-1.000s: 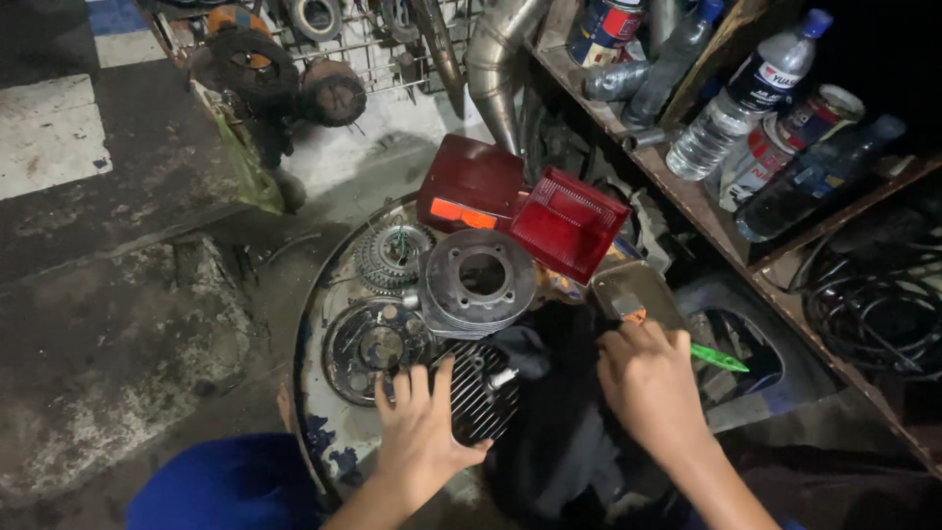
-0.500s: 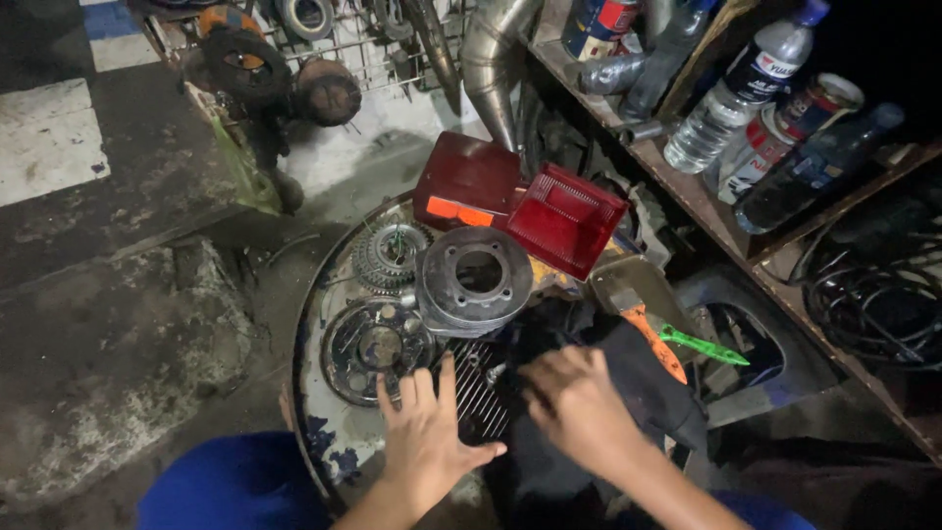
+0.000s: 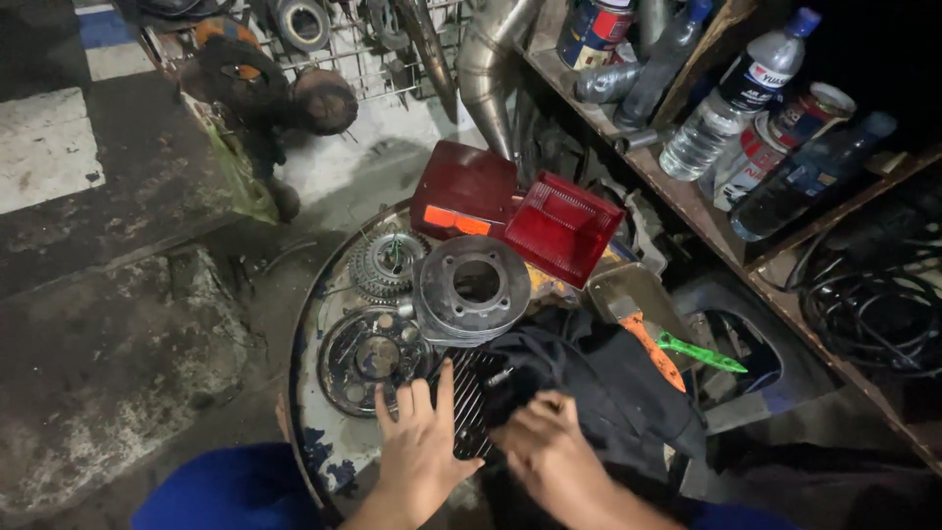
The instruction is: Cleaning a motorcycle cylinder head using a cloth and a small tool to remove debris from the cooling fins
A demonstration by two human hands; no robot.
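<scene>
At the left edge of the finned black part (image 3: 469, 404), the left hand (image 3: 420, 450) lies palm-down, fingers extended and spread, gripping nothing; its fingertips rest on the fins. Just beyond the fingertips sits a dark round plate (image 3: 371, 358), with a grey ribbed cylinder (image 3: 473, 290) above the part. To the right, the right hand (image 3: 549, 456) is curled, knuckles up, fingertips pressing the part's right side against black cloth (image 3: 608, 388); whether it actually clasps anything cannot be told. An orange-handled scraper (image 3: 643, 329) lies farther right.

Round metal drum top (image 3: 312, 393), paint-chipped, carries toothed sprocket (image 3: 386, 263), grey brake drum (image 3: 472, 290), flat clutch plate (image 3: 370, 357), finned black part (image 3: 471, 402), dark cloth (image 3: 599, 383), two red lamp lenses (image 3: 520, 214).
</scene>
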